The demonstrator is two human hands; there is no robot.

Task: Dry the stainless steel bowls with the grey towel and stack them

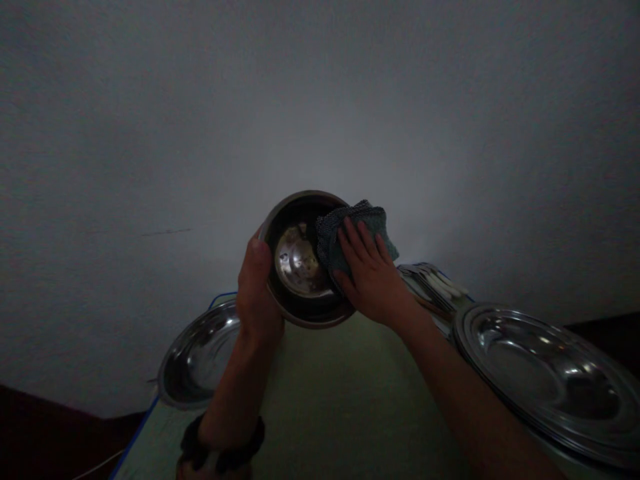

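Observation:
A round steel bowl [303,263] is held up over the table, tilted so that its shiny inside faces me. My left hand [257,283] grips it by the left side, thumb over the rim and the other fingers hidden behind. On the right side, my right hand [369,270] holds a grey-green cloth [330,237] against the bowl's rim and inner wall. Its fingers lie spread over the cloth, which hangs out past the rim. A dark band circles my left wrist.
On the green tabletop [350,400], a large steel basin [175,367] stands at the left. Stacked steel plates [530,360] lie at the right, with several pieces of light-handled cutlery [445,283] behind them. A grey wall [320,100] rises close behind the table.

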